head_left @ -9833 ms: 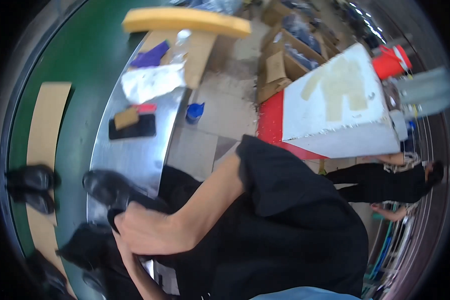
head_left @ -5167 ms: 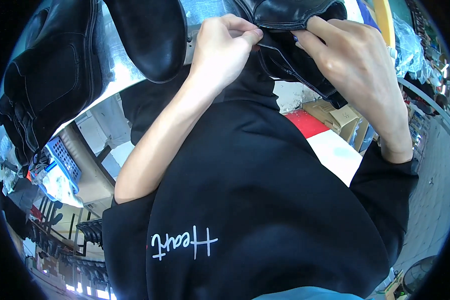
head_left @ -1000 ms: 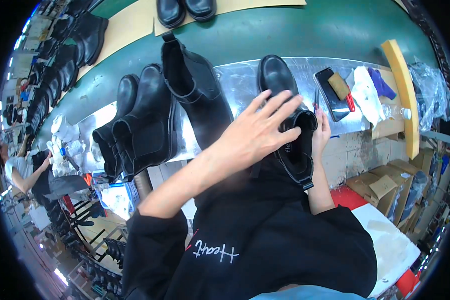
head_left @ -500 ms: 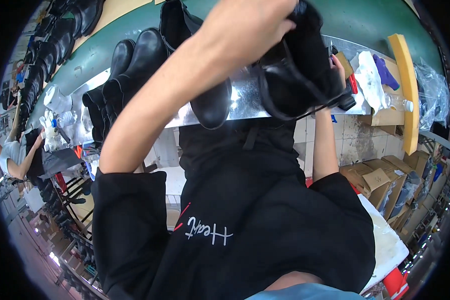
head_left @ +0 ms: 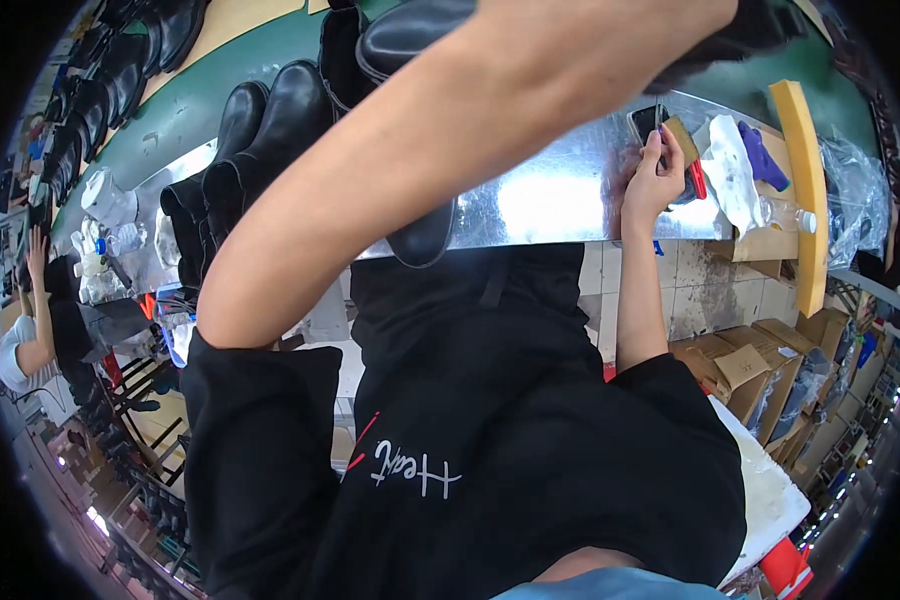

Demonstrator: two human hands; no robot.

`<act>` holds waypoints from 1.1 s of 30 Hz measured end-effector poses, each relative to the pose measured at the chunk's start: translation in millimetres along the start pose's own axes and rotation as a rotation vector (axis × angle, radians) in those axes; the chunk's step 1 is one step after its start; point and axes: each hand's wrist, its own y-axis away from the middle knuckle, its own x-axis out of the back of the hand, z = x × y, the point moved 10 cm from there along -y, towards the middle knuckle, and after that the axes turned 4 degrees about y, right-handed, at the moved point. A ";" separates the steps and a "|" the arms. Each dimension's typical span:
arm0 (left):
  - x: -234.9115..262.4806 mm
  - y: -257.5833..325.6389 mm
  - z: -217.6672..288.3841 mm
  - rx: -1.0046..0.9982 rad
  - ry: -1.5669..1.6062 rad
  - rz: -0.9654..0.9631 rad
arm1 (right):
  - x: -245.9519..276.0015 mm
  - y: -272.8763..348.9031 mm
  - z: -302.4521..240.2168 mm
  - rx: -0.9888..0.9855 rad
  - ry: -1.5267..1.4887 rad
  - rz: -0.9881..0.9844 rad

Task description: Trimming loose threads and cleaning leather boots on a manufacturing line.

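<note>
My left arm crosses the bench toward the upper right. The visible end of my left hand [head_left: 705, 18] is cut off by the top edge, its fingers hidden. Right beside it a black boot [head_left: 745, 42] shows in part, far on the bench; whether I grip it is hidden. My right hand [head_left: 655, 185] is closed around a slim pointed tool [head_left: 659, 118], held upright over the metal bench top. Next to that hand lie a brown block [head_left: 682, 140] and a flat black object [head_left: 644, 122]. A black boot toe [head_left: 422, 238] shows below my left forearm.
More black boots [head_left: 295, 105] stand left. On the right are a white cloth [head_left: 733, 175], purple cloth [head_left: 765, 158], clear bottle [head_left: 788, 214], yellow foam strip [head_left: 802, 200] and plastic bag [head_left: 855, 190]. Cardboard boxes [head_left: 745, 365] stand below. A co-worker's hand [head_left: 37, 255] shows far left.
My left arm has reached farther right and away. The black boot has gone from the bench's near middle to the far right. My right hand, partly hidden before, now shows with the slim tool.
</note>
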 end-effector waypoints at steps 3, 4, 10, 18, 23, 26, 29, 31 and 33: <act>-5.7 -3.0 9.6 -0.072 -0.007 0.071 | 4.9 -1.1 15.8 -0.046 0.065 0.019; -11.6 -2.5 7.8 -0.072 -0.008 0.074 | 7.5 -0.9 20.0 -0.042 0.064 0.019; 0.0 20.1 -21.5 0.143 0.274 0.365 | 7.6 -0.3 24.5 -0.092 -0.059 0.024; -93.0 54.4 -16.9 0.313 -0.019 -0.052 | -3.3 3.9 -15.8 0.140 0.128 0.012; -82.7 52.1 26.4 -0.175 -0.099 -0.251 | -2.4 1.0 -9.6 0.124 0.191 -0.018; -84.0 48.6 15.1 -0.431 0.243 -0.235 | -5.7 3.8 -6.7 0.076 0.176 -0.047; -99.9 47.4 1.9 -0.279 0.372 -0.469 | -7.0 8.2 -15.1 0.155 0.261 -0.031; -79.8 42.0 -7.6 -0.296 0.414 -0.340 | -7.0 12.4 -22.8 0.225 0.360 -0.022; -35.6 34.6 -16.2 -0.327 0.444 -0.167 | -19.1 18.2 -38.3 0.369 0.562 -0.066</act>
